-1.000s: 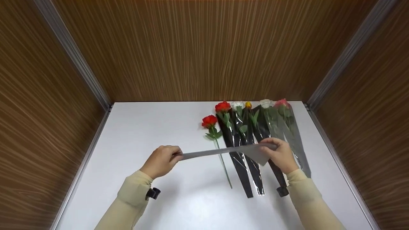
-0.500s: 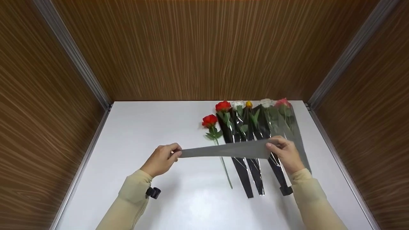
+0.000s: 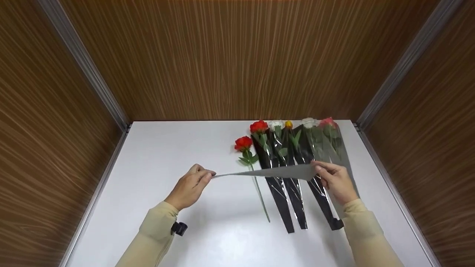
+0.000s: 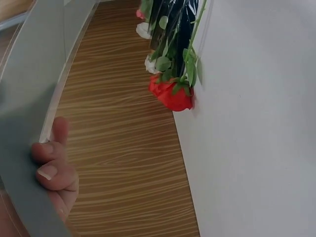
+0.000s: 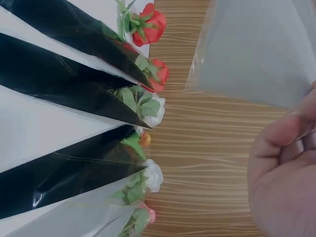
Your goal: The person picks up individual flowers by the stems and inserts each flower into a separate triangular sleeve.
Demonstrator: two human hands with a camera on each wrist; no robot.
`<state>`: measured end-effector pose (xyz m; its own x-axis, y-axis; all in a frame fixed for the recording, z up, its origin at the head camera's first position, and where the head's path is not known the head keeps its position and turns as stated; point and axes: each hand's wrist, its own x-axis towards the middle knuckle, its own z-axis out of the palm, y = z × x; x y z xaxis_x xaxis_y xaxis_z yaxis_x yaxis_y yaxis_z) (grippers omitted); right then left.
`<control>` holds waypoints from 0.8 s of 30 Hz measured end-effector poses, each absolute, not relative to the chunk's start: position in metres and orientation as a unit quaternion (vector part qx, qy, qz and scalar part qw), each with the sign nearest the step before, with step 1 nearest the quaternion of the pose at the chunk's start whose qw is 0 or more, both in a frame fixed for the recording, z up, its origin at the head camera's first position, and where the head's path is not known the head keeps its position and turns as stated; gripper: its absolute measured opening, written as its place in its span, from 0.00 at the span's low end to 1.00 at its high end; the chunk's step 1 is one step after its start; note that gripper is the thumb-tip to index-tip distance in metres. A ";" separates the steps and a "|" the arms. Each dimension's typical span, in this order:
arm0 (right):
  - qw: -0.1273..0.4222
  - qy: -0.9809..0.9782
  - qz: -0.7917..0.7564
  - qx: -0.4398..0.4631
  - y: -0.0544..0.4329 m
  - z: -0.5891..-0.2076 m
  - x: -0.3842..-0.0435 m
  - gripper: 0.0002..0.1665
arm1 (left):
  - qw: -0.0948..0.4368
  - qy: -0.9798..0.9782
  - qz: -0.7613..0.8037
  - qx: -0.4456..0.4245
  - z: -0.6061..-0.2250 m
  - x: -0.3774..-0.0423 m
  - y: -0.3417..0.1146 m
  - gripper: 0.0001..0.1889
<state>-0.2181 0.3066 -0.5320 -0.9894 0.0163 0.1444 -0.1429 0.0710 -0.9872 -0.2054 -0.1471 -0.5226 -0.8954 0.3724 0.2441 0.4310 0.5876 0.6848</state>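
A grey translucent flower sleeve point(image 3: 287, 171) is stretched sideways above the table, seen almost edge-on in the head view. At its narrow left end my left hand point(image 3: 189, 186) pinches it between thumb and fingers; the left wrist view shows those fingers point(image 4: 57, 175) on its edge. My right hand point(image 3: 336, 181) pinches the wider end, which shows as a clear-edged sheet in the right wrist view. Below the sleeve lies a bare red rose point(image 3: 243, 144), its green stem passing partly behind the sleeve.
Right of the bare rose several sleeved flowers lie in a row: a red rose point(image 3: 259, 126), white ones, a yellow one point(image 3: 288, 124) and a pink one point(image 3: 328, 122). Wood-grain walls point(image 3: 237, 59) enclose the white table point(image 3: 167, 144) at the back and sides.
The sleeve has turned between my hands, showing a broad face half a second ago and a thin edge now. My right hand has shifted a little to the right.
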 end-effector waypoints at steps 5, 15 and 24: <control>0.020 -0.672 0.734 0.098 0.308 -0.532 -0.216 0.21 | 0.073 -0.903 -0.360 -0.222 -0.524 -0.205 -0.147 0.19; 0.043 -0.653 0.752 0.080 0.307 -0.540 -0.216 0.21 | 0.066 -0.894 -0.391 -0.211 -0.526 -0.206 -0.148 0.18; 0.071 -0.700 0.707 0.065 0.312 -0.547 -0.217 0.31 | 0.030 -0.885 -0.414 -0.210 -0.528 -0.208 -0.153 0.09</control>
<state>-0.2166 0.3123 -0.5472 -0.9816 0.0086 0.1910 -0.1911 -0.0087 -0.9815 -0.2078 -0.1534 -0.5281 -0.9096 0.3478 0.2271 0.3972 0.5686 0.7204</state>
